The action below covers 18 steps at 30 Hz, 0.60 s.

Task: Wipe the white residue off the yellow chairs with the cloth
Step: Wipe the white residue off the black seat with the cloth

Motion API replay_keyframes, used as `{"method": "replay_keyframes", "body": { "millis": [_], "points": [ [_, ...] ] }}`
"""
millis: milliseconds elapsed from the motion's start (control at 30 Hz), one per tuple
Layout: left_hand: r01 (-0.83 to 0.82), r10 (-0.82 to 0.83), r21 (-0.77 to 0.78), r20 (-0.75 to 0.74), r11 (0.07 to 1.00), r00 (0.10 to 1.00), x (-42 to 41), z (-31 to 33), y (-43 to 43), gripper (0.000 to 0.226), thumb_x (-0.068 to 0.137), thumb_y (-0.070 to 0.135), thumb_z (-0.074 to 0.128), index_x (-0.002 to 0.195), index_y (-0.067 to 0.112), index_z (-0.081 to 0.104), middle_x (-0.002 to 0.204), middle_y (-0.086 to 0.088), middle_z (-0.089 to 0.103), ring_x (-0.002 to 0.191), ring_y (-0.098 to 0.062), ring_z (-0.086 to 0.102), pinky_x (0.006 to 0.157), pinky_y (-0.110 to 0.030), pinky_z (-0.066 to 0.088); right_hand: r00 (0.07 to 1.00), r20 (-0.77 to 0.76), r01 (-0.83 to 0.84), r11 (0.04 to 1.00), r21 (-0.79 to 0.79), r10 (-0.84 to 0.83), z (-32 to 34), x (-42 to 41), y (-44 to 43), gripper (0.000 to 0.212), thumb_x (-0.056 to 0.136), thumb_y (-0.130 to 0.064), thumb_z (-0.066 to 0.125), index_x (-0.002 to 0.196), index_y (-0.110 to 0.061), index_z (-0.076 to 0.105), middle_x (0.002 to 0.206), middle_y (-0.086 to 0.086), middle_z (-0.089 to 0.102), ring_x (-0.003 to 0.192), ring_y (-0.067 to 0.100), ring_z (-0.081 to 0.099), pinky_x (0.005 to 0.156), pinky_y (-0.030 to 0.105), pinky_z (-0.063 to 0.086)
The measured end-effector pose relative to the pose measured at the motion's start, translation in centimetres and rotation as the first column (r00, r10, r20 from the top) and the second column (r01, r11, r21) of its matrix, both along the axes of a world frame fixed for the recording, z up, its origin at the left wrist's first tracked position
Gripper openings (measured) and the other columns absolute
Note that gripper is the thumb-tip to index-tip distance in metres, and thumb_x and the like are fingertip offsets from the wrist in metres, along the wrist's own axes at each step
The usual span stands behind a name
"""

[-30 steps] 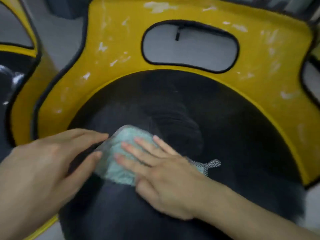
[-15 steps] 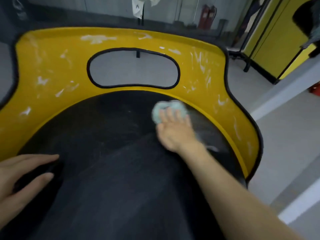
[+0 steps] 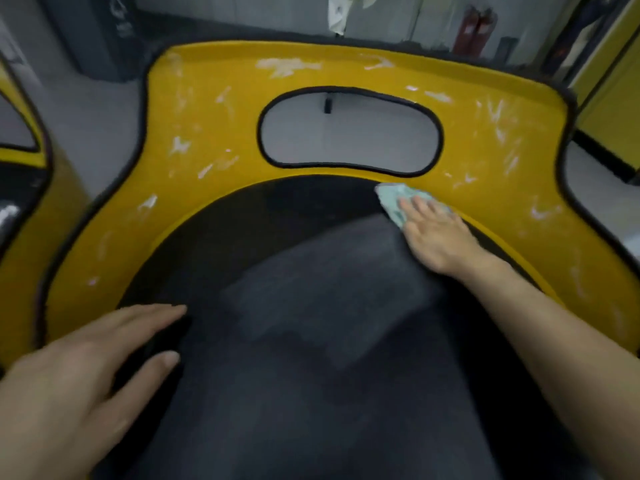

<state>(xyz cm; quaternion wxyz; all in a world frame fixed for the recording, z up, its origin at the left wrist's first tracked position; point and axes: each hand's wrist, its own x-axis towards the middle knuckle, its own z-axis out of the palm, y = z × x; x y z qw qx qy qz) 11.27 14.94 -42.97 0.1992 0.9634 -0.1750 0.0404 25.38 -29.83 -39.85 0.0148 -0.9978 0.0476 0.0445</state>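
The cloth (image 3: 393, 202) is being pressed by the flat, wide grip of the right hand (image 3: 433, 233) at the seat's (image 3: 311, 341) back-right edge, against the yellow chair (image 3: 207, 140) rim. The left hand (image 3: 79, 382) is being rested wide and empty at the seat's front-left edge.

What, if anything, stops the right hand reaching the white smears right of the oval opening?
Probably nothing, so yes: the right hand presses the pale green cloth at the yellow chair back's inner edge, just below those white smears.

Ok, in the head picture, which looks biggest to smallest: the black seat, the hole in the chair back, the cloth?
black seat
hole in the chair back
cloth
The right hand covers part of the cloth.
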Motion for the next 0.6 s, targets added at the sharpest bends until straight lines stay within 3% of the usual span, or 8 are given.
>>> {"method": "replay_keyframes", "body": {
  "millis": [67, 133, 200, 267, 400, 467, 533, 600],
  "points": [
    [-0.002, 0.005, -0.034, 0.084, 0.999, 0.996, -1.0, 1.2, -0.8, 0.059, 0.093, 0.065, 0.036, 0.147, 0.041, 0.044, 0.149, 0.022, 0.046, 0.137, -0.005, 0.040, 0.102, -0.031, 0.044, 0.994, -0.032, 0.107, 0.994, 0.025, -0.106, 0.2, 1.8, 1.4, 0.059, 0.101, -0.038, 0.010, 0.159, -0.026, 0.011, 0.166, 0.001, 0.009, 0.152, 0.025, 0.008, 0.120, 0.053, 0.010],
    [0.025, -0.023, -0.016, 0.090, 1.000, 0.996, -2.2, 1.7, -1.2, 0.059, 0.096, 0.067, 0.028, 0.147, 0.040, 0.043, 0.148, 0.018, 0.048, 0.137, -0.008, 0.039, 0.104, -0.025, 0.038, 0.997, 0.037, 0.060, 0.998, 0.023, -0.061, 0.6, 3.6, 6.2, 0.063, 0.099, -0.040, 0.007, 0.158, -0.022, 0.018, 0.165, 0.007, 0.015, 0.150, 0.032, 0.016, 0.118, 0.054, 0.014],
    [0.007, -0.006, -0.009, 0.082, 1.000, 0.997, -2.8, 1.9, -1.0, 0.059, 0.096, 0.063, 0.031, 0.146, 0.036, 0.046, 0.147, 0.016, 0.049, 0.137, -0.008, 0.038, 0.104, -0.024, 0.033, 0.975, 0.095, -0.195, 0.980, -0.042, 0.199, -0.4, 2.6, 13.5, 0.072, 0.093, -0.045, 0.000, 0.156, -0.019, 0.022, 0.163, 0.009, 0.021, 0.147, 0.036, 0.022, 0.117, 0.055, 0.020],
    [-0.001, 0.006, -0.056, 0.092, 0.998, 0.996, -3.2, 2.5, -1.4, 0.055, 0.092, 0.055, 0.040, 0.141, 0.033, 0.054, 0.142, 0.016, 0.052, 0.135, -0.007, 0.041, 0.101, -0.025, 0.038, 0.888, 0.069, -0.454, 0.891, -0.020, 0.454, -1.3, -1.8, 20.4, 0.074, 0.090, -0.045, -0.004, 0.158, -0.024, 0.014, 0.165, 0.003, 0.015, 0.151, 0.031, 0.013, 0.120, 0.054, 0.012],
    [0.004, 0.012, -0.126, 0.130, 0.992, 0.991, -3.1, 4.4, -2.6, 0.039, 0.086, 0.050, 0.044, 0.122, 0.041, 0.056, 0.123, 0.022, 0.054, 0.101, -0.009, 0.064, 0.066, -0.034, 0.058, 0.711, 0.021, -0.691, 0.694, 0.203, 0.703, 0.4, -7.6, 23.4, 0.055, 0.104, -0.036, 0.012, 0.158, -0.033, 0.004, 0.167, -0.008, -0.002, 0.152, 0.014, -0.008, 0.122, 0.041, -0.009],
    [-0.001, 0.011, -0.116, 0.084, 0.993, 0.996, -3.0, 5.1, -2.5, 0.035, 0.086, 0.054, 0.044, 0.119, 0.046, 0.054, 0.119, 0.027, 0.050, 0.087, -0.004, 0.064, 0.055, -0.029, 0.055, 0.764, 0.021, -0.645, 0.761, 0.076, 0.645, 0.3, -4.7, 19.0, 0.060, 0.100, -0.038, 0.007, 0.159, -0.027, 0.004, 0.167, -0.003, 0.002, 0.153, 0.017, -0.001, 0.124, 0.045, 0.000],
    [-0.010, 0.014, -0.091, 0.045, 0.996, 0.999, -3.4, 5.3, -2.2, 0.034, 0.085, 0.056, 0.044, 0.118, 0.049, 0.052, 0.120, 0.029, 0.049, 0.080, -0.001, 0.064, 0.050, -0.021, 0.051, 0.924, 0.009, -0.382, 0.924, 0.022, 0.382, 0.4, -0.3, 13.3, 0.072, 0.092, -0.041, -0.003, 0.159, -0.020, 0.007, 0.167, 0.004, 0.006, 0.153, 0.022, 0.006, 0.122, 0.049, 0.012],
    [-0.010, 0.011, -0.086, 0.008, 0.996, 1.000, -4.1, 5.2, -1.9, 0.033, 0.083, 0.056, 0.045, 0.115, 0.051, 0.052, 0.119, 0.030, 0.049, 0.076, 0.005, 0.062, 0.046, -0.013, 0.045, 0.999, -0.009, -0.034, 0.995, 0.095, 0.035, 1.0, 2.6, 8.7, 0.067, 0.096, -0.040, -0.001, 0.159, -0.020, 0.010, 0.167, 0.002, 0.008, 0.153, 0.022, 0.005, 0.121, 0.051, 0.012]
  ]
}}
